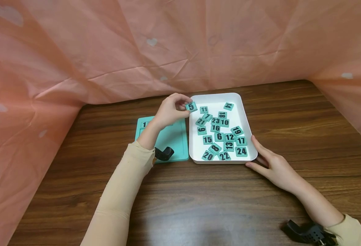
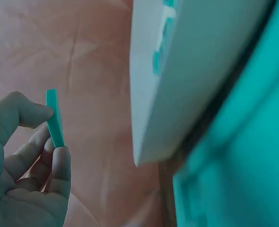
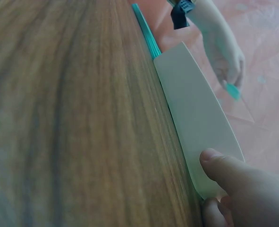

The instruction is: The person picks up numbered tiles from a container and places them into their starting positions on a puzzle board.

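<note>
My left hand (image 1: 171, 111) pinches a teal number tile (image 1: 191, 107) marked 5 between thumb and fingertips, raised over the tray's far left edge. Seen edge-on in the left wrist view, the tile (image 2: 55, 120) is thin and flat. Below that arm lies a teal board (image 1: 175, 140) with a tile marked 1 (image 1: 144, 125) in its far left corner; my forearm hides part of the board. My right hand (image 1: 274, 167) grips the near right corner of a white tray (image 1: 221, 162), with the thumb (image 3: 219, 165) on its near wall and the fingers along the right side.
Several loose number tiles lie in the tray at various angles, among them 14 (image 1: 228, 106), 16 (image 1: 215, 128) and 24 (image 1: 241, 151). Tray and board sit side by side on a brown wooden table (image 1: 205, 198). A pink curtain (image 1: 180, 51) hangs behind and at both sides.
</note>
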The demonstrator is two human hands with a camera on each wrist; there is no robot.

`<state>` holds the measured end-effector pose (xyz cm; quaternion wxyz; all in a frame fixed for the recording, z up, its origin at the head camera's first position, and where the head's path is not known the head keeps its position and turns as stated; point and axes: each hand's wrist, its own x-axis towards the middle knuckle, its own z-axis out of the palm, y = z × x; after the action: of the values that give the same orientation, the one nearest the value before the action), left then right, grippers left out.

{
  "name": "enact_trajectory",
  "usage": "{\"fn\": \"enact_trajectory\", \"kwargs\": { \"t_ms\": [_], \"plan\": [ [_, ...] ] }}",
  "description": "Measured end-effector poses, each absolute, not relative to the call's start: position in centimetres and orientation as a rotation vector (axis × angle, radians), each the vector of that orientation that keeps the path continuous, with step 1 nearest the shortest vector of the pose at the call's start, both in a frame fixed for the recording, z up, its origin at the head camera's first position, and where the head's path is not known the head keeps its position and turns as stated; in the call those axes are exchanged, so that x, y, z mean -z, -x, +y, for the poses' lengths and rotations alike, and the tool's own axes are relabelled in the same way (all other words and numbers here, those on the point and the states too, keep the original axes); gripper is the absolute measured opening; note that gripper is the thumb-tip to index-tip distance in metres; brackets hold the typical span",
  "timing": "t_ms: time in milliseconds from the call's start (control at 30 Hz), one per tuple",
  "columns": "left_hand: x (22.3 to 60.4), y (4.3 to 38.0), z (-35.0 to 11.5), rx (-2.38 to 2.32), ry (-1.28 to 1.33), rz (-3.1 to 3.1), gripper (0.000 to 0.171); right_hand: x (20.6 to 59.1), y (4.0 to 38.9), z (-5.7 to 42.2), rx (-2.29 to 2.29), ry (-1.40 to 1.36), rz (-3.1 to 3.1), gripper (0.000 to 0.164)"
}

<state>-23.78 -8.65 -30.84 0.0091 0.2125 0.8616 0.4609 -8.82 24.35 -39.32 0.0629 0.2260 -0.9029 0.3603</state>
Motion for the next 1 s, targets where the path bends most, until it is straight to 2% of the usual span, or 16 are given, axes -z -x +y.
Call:
{"fn": "enact_trajectory", "kwargs": {
  "t_ms": [433, 1000],
  "plan": [
    [33.9, 24.9, -12.4, -1.174, -0.568, 2.734, 0.029, 39.2, 8.8, 24.1, -1.154, -0.687, -2.742, 0.084],
    [36.0, 25.7, -13.1, -1.019, -0.56, 2.78, 0.026, 39.4, 8.9, 24.0, -1.118, -0.663, -2.768, 0.084]
  ]
}}
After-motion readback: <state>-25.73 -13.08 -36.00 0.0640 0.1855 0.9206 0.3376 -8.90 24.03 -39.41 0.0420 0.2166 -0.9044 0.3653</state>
